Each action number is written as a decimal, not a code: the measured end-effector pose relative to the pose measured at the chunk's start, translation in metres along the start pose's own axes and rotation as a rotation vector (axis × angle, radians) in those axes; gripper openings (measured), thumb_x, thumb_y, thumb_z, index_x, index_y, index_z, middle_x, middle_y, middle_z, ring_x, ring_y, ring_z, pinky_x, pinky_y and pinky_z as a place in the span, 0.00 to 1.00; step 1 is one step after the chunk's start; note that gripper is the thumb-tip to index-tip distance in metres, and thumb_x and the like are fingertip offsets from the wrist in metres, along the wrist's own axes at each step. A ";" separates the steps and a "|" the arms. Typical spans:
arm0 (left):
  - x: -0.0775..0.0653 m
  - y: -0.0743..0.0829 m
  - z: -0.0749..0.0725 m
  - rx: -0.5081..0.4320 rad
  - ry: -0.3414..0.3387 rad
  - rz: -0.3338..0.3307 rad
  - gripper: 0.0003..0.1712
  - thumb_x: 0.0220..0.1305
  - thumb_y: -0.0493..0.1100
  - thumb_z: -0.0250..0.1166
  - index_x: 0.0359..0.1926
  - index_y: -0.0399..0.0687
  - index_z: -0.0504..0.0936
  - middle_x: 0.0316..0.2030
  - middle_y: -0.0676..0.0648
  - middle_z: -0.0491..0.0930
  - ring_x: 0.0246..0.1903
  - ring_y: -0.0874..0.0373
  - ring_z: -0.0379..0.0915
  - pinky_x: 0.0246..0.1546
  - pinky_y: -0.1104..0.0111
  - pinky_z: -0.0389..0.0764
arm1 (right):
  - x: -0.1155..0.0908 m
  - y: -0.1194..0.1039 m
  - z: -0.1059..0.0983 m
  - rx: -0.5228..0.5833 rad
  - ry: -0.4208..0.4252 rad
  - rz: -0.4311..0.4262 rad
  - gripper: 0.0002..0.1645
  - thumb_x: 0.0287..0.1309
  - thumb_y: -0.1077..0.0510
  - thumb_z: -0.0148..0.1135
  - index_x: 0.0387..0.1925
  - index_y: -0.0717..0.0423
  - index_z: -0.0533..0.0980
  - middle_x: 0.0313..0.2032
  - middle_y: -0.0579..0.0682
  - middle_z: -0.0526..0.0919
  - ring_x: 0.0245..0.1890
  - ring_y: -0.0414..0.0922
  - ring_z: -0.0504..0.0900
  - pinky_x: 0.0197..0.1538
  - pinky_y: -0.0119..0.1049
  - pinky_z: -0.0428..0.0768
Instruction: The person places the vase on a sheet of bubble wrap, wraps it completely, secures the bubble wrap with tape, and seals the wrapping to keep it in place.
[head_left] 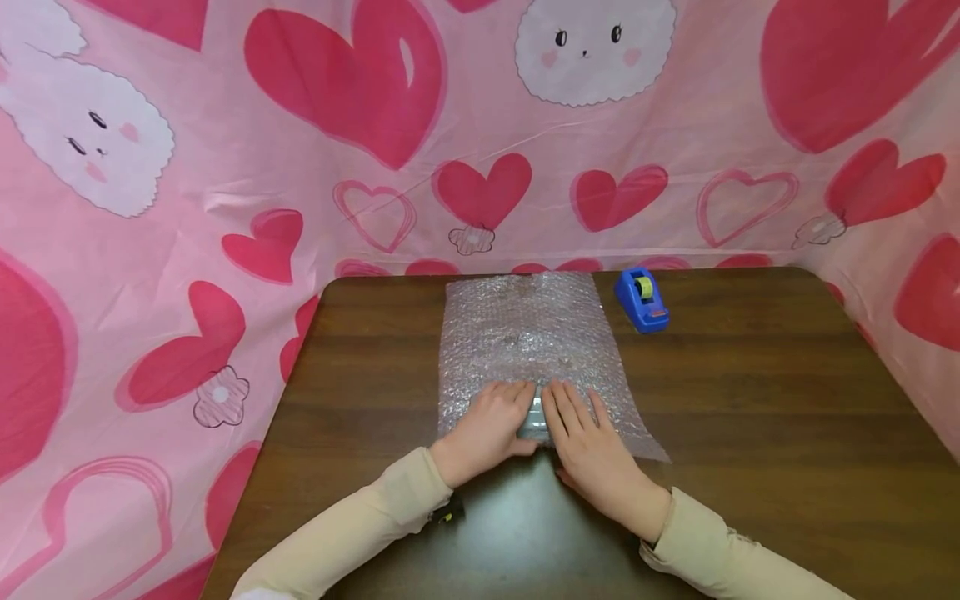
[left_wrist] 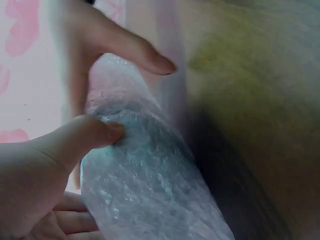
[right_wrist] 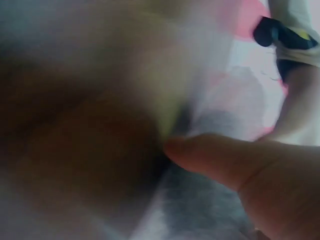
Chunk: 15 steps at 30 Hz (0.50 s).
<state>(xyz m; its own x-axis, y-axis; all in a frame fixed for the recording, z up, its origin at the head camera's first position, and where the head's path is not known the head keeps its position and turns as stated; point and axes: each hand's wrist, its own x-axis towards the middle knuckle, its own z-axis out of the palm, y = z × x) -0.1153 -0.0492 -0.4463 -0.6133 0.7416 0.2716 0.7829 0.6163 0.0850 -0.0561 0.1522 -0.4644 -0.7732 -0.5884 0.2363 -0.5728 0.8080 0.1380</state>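
Observation:
A sheet of bubble wrap (head_left: 525,321) lies flat on the table, and a rolled bundle (head_left: 534,423) with a greenish, glassy sheen sits at its near end. My left hand (head_left: 489,425) holds the bundle's left part, thumb on the near side and fingers over the top. In the left wrist view, bubble wrap covers the bundle (left_wrist: 150,180) and the left thumb presses on it. My right hand (head_left: 596,454) rests over the right part with fingers straight. Its thumb (right_wrist: 215,155) reaches along the bundle in the blurred right wrist view. What the wrap contains is mostly hidden.
A blue tape dispenser (head_left: 642,302) with a yellowish roll stands to the right of the sheet's far end. The brown wooden table (head_left: 757,400) meets a pink heart-patterned cloth (head_left: 300,175) at its back and sides.

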 end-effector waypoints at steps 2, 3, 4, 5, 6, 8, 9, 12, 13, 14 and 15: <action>0.002 -0.002 -0.001 -0.061 0.002 0.004 0.39 0.54 0.54 0.80 0.56 0.31 0.80 0.47 0.41 0.86 0.41 0.50 0.84 0.50 0.57 0.83 | 0.000 0.001 0.008 -0.047 0.045 -0.011 0.62 0.47 0.47 0.82 0.74 0.71 0.61 0.72 0.70 0.67 0.72 0.62 0.69 0.68 0.63 0.70; 0.002 -0.002 -0.002 -0.091 0.003 0.004 0.37 0.54 0.53 0.81 0.55 0.31 0.80 0.46 0.41 0.86 0.40 0.51 0.84 0.49 0.58 0.84 | 0.001 0.002 0.012 -0.068 0.076 -0.018 0.57 0.51 0.49 0.79 0.74 0.71 0.61 0.71 0.70 0.68 0.71 0.62 0.70 0.67 0.63 0.71; 0.003 -0.003 -0.002 -0.119 0.002 0.005 0.36 0.54 0.52 0.81 0.55 0.31 0.80 0.44 0.42 0.85 0.38 0.52 0.83 0.47 0.58 0.84 | 0.002 0.003 0.016 -0.078 0.107 -0.019 0.51 0.55 0.53 0.75 0.74 0.71 0.62 0.70 0.70 0.70 0.70 0.63 0.71 0.66 0.62 0.72; 0.003 -0.003 -0.003 -0.141 -0.001 0.006 0.36 0.53 0.51 0.81 0.55 0.31 0.80 0.44 0.42 0.85 0.38 0.52 0.83 0.46 0.58 0.84 | 0.003 0.005 0.019 -0.081 0.137 -0.016 0.47 0.58 0.55 0.71 0.73 0.70 0.64 0.69 0.70 0.71 0.69 0.63 0.73 0.65 0.62 0.73; 0.003 -0.003 -0.003 -0.157 -0.005 0.009 0.37 0.54 0.51 0.81 0.56 0.30 0.80 0.43 0.43 0.85 0.37 0.53 0.83 0.46 0.59 0.84 | 0.005 0.006 0.021 -0.083 0.163 -0.012 0.43 0.60 0.58 0.68 0.72 0.70 0.65 0.68 0.70 0.72 0.68 0.63 0.74 0.64 0.62 0.74; 0.003 -0.004 -0.003 -0.163 -0.020 0.013 0.38 0.55 0.51 0.80 0.58 0.29 0.79 0.44 0.43 0.86 0.38 0.53 0.83 0.47 0.59 0.84 | 0.008 0.008 0.025 -0.083 0.193 -0.003 0.41 0.59 0.59 0.68 0.71 0.69 0.66 0.64 0.70 0.76 0.64 0.63 0.77 0.62 0.61 0.77; 0.003 -0.004 -0.004 -0.161 -0.028 0.016 0.39 0.55 0.52 0.80 0.59 0.30 0.79 0.45 0.43 0.86 0.39 0.54 0.83 0.48 0.59 0.83 | 0.009 0.009 0.026 -0.082 0.199 0.002 0.42 0.57 0.59 0.71 0.70 0.69 0.67 0.61 0.69 0.77 0.61 0.63 0.79 0.59 0.58 0.79; 0.004 -0.004 -0.003 -0.138 -0.056 0.028 0.39 0.57 0.54 0.79 0.60 0.30 0.78 0.47 0.42 0.86 0.42 0.53 0.84 0.53 0.57 0.82 | 0.013 0.011 0.027 -0.092 0.194 0.002 0.50 0.43 0.55 0.82 0.66 0.68 0.69 0.50 0.65 0.80 0.49 0.59 0.82 0.49 0.51 0.83; 0.004 -0.005 -0.004 -0.128 -0.068 0.028 0.39 0.58 0.55 0.78 0.60 0.31 0.79 0.49 0.41 0.86 0.44 0.53 0.84 0.56 0.55 0.81 | 0.014 0.011 0.026 -0.099 0.188 -0.002 0.52 0.38 0.53 0.85 0.64 0.68 0.70 0.47 0.63 0.80 0.45 0.57 0.81 0.46 0.48 0.83; 0.004 -0.005 -0.004 -0.121 -0.081 0.025 0.39 0.58 0.55 0.78 0.60 0.31 0.79 0.50 0.41 0.86 0.47 0.52 0.84 0.59 0.52 0.80 | 0.015 0.011 0.025 -0.103 0.181 -0.007 0.53 0.34 0.53 0.86 0.63 0.67 0.70 0.44 0.62 0.80 0.42 0.56 0.81 0.42 0.46 0.82; 0.004 -0.006 -0.005 -0.110 -0.097 0.019 0.40 0.59 0.56 0.77 0.61 0.32 0.78 0.53 0.41 0.86 0.50 0.52 0.84 0.62 0.50 0.77 | 0.016 0.011 0.023 -0.097 0.169 -0.012 0.54 0.31 0.53 0.87 0.61 0.67 0.71 0.42 0.60 0.79 0.40 0.55 0.80 0.40 0.45 0.81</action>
<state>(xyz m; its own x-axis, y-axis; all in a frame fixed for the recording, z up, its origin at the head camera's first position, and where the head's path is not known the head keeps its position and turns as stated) -0.1216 -0.0510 -0.4409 -0.6010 0.7785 0.1809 0.7981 0.5728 0.1866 -0.0810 0.1511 -0.4818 -0.7053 -0.5912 0.3912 -0.5462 0.8050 0.2316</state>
